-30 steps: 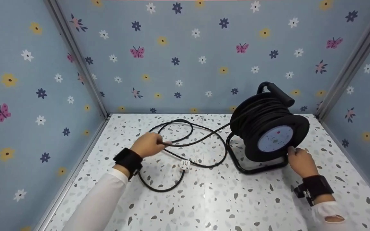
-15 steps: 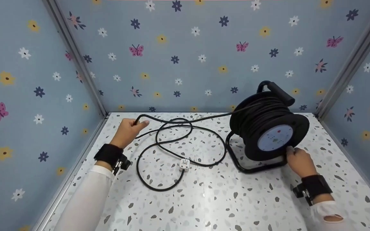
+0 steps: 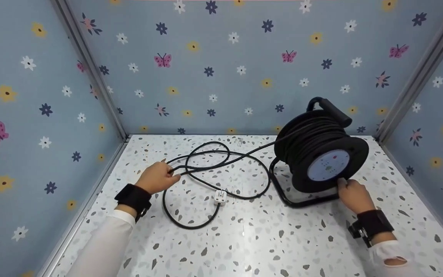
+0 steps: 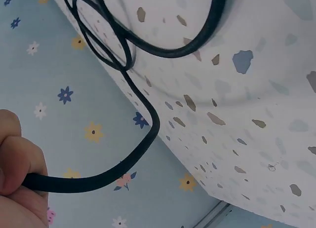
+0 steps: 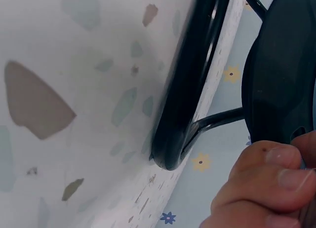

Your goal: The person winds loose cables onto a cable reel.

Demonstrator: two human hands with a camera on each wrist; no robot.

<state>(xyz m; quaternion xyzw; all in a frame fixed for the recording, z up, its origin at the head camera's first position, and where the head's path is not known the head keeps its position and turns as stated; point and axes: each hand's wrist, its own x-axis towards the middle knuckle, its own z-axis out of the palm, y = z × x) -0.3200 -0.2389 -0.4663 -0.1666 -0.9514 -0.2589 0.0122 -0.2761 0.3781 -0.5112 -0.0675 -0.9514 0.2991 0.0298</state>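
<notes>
The left hand (image 3: 157, 177), at the left of the white, speckled tabletop (image 3: 260, 242), has its fingers curled round a black cable (image 3: 191, 227) and grasps it; the left wrist view shows the cable leaving the fist in a bend and running on to loops on the tabletop. From that grip 1 stretch slants right and farther off to the cable reel (image 3: 313, 154), which stands at the far right, wound with many turns of the same black cable. The rest lies in loose, crossing loops between the left hand and the reel, ending in a white plug (image 3: 220, 197) near the middle, its pins showing and a length of cable passing at its far side. The right hand (image 3: 355, 196) grips the reel at the near edge of its black disc, fingers curled in; exactly which part they hold is hidden. A pale round panel (image 3: 328, 165) sits in the disc, a black tubular frame (image 3: 310, 202) bears the reel, and a thick handle (image 3: 335, 112) slopes above it. 2 black wristbands (image 3: 134, 200) and 2 white sleeves (image 3: 100, 246) show. Behind stands a blue far wall (image 3: 221, 50) printed with flowers and butterflies.
</notes>
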